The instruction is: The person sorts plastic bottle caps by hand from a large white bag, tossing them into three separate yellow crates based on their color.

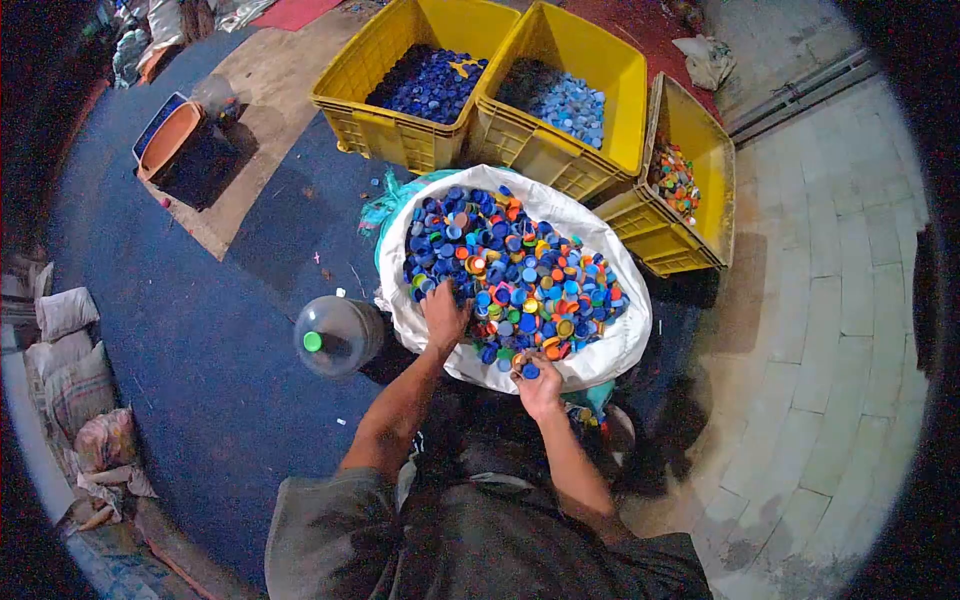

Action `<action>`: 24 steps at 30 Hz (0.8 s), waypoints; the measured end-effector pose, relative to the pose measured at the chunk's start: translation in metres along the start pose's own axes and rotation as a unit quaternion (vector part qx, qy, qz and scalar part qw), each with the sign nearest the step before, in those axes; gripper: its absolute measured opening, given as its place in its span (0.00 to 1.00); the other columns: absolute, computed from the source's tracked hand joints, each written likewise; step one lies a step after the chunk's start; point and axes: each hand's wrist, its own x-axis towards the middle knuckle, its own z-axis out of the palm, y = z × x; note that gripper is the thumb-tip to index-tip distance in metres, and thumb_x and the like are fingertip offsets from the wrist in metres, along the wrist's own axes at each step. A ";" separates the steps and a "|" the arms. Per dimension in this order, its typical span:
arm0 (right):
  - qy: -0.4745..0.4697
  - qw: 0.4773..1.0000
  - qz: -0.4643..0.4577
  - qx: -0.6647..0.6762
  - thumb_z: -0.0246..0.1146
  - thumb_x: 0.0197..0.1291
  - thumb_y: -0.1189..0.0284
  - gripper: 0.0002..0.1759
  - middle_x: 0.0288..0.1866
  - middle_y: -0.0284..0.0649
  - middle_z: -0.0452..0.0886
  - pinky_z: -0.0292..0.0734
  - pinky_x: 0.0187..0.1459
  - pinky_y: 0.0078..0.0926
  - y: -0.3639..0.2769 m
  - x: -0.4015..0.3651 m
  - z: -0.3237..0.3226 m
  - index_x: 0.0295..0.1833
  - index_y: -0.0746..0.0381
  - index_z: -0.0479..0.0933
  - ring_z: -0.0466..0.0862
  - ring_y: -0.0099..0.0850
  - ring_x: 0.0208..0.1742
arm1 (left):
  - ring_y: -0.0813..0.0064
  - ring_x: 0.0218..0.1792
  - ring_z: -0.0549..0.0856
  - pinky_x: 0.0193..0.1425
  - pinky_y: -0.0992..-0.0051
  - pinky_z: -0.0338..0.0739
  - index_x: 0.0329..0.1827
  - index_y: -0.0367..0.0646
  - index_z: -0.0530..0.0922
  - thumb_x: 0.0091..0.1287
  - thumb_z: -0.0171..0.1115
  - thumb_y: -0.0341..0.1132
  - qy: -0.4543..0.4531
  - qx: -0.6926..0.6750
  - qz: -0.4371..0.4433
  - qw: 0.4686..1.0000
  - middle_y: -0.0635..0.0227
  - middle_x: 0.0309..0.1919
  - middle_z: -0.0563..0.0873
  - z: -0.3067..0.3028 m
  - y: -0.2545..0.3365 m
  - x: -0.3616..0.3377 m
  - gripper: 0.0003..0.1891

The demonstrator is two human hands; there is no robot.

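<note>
A white sack (635,335), its mouth rolled wide, is full of mixed plastic bottle caps (530,270), many blue, others orange, green, yellow and white. At the sack's left side my left hand (445,318) reaches into the caps. Its fingers are apart, and their tips are partly hidden among the caps. My right hand (542,390) is at the near rim, closed around a dark blue bottle cap (530,371), with an orange-tan cap showing beside it.
Beyond the sack stand yellow crates: one holds dark blue caps (430,85), another light blue caps (570,108), a third orange and white caps (676,182). A clear jug (345,337) with a green cap lies left. Farther left is an orange-brown tub (170,140); stuffed sacks (75,385) line the edge.
</note>
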 end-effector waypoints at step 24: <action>-0.213 0.416 -0.414 -0.781 0.59 0.46 0.78 0.22 0.40 0.44 0.81 0.72 0.46 0.39 0.043 0.127 0.114 0.51 0.60 0.75 0.78 0.41 0.42 | 0.78 0.23 0.76 0.23 0.77 0.71 0.31 0.45 0.73 0.63 0.59 0.40 -0.024 -0.632 -0.451 0.630 0.72 0.23 0.75 -0.088 -0.082 -0.093 0.09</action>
